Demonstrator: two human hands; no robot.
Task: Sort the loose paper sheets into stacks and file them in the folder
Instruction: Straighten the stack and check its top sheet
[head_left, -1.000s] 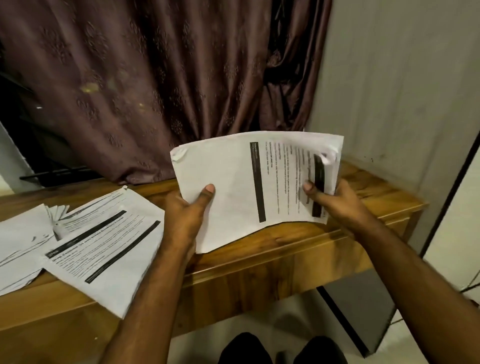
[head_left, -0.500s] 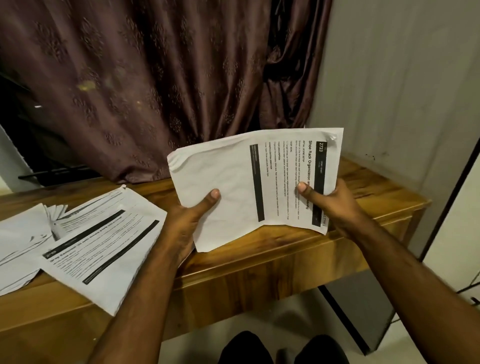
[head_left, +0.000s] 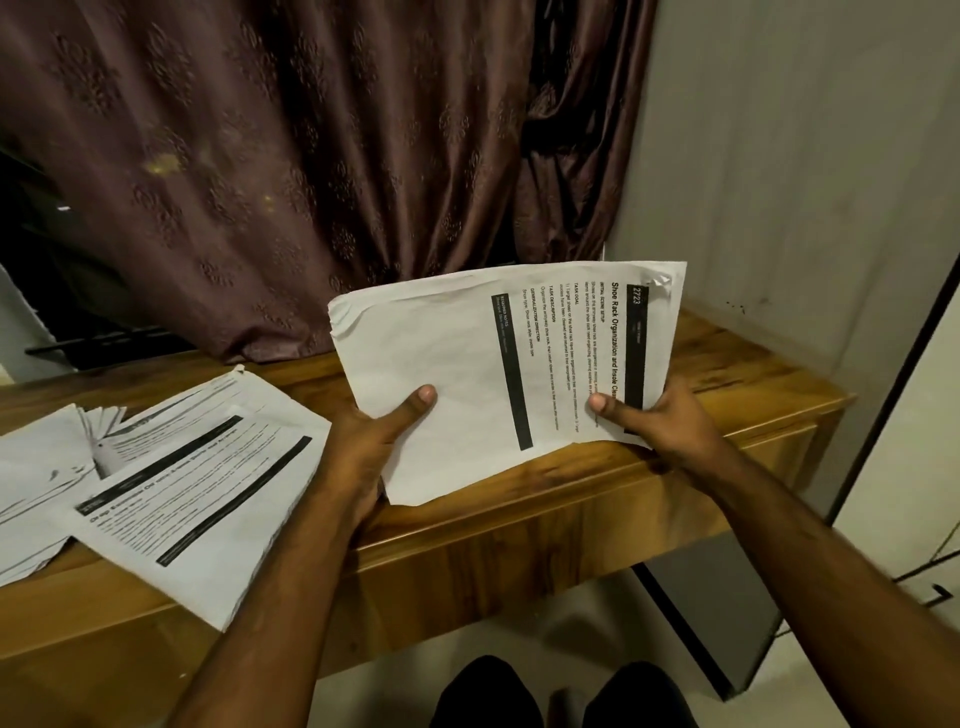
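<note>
Head view: the right hand (head_left: 670, 421) has let the lifted top page drop flat, so both it and the left hand (head_left: 374, 441) pinch the held stack (head_left: 467, 374), squared for sorting; sorted sheets (head_left: 197, 483) lie at 9 o'clock on the table (head_left: 727, 364).

Top sheet of the held bundle (head_left: 467, 374), curled over at its right end a second ago and half hiding the print, now flattened out, with the black header bar, the number 2723 and the heading "Shoe Rack Organization" showing in full. Right hand (head_left: 660, 421) slid nearer along the bundle's right edge, thumb now lying flat across the printed lines instead of pinching the curled sheet. Left hand (head_left: 374, 441) thumb shifted slightly right on the blank part of the page.
</note>
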